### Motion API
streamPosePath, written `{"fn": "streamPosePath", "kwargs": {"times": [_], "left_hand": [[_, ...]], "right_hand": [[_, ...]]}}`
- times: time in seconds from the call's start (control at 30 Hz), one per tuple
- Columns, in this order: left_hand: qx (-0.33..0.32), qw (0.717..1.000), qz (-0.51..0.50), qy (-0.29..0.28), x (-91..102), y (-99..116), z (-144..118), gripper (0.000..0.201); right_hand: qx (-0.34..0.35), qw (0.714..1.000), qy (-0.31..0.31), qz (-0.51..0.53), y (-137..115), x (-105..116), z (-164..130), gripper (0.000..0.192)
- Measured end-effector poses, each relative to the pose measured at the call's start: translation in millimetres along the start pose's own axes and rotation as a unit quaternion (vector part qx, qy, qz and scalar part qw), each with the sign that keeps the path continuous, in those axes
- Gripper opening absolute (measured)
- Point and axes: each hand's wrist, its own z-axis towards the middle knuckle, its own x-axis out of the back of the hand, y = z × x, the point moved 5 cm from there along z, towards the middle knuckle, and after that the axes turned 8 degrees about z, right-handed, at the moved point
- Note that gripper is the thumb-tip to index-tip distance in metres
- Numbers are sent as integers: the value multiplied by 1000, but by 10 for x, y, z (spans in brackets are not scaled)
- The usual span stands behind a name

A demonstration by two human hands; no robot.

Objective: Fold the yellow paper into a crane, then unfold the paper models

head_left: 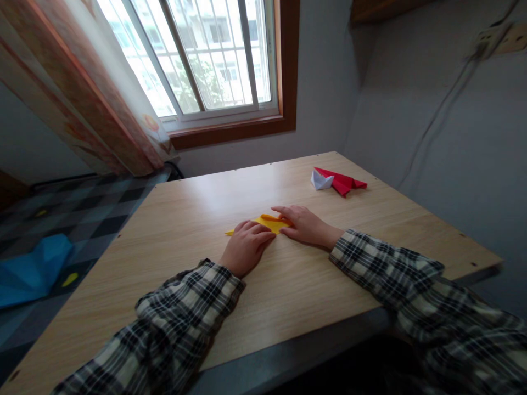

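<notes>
A sheet of yellow paper [269,222], folded into a narrow shape with a raised flap along its far side, lies on the wooden table. My left hand [248,241] covers its left part, fingers curled together and pressing it down; a thin yellow point sticks out to the left. At the right end my right hand [302,224] grips the paper between the thumb on the near side and the fingers on the far side. The index finger is stretched out above the flap. Part of the paper is hidden under both hands.
A white paper boat [321,180] sits against a red paper plane [343,181] at the table's back right. The wooden tabletop [197,203] stands beside a checked bed [24,219] bearing a blue sheet [35,269]. Beyond are a window and curtain.
</notes>
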Motion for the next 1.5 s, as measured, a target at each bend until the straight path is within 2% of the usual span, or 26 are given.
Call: {"fn": "streamPosePath", "kwargs": {"times": [0.1,0.2,0.4,0.67,0.93,1.3,1.5], "left_hand": [[6,1000,15,-6,6,14,-3,22],[28,999,40,-21,17,26,-9,23],[53,994,82,-46,5,18,-29,27],[50,992,110,-39,17,17,-27,27],[55,992,107,-40,0,16,-31,27],[60,991,88,-84,-66,-10,-58,32],[42,995,83,-46,-48,8,-37,28]], "right_hand": [[25,999,-22,-12,-15,-10,9,29],[42,999,-27,-11,-19,-7,19,20],[60,998,-24,-12,-11,-18,26,19],[48,998,-19,-25,-30,4,31,15],[36,999,-18,-22,-39,3,30,19],[39,999,-34,3,-55,9,15,18],[39,998,-44,34,-39,35,14,21]]}}
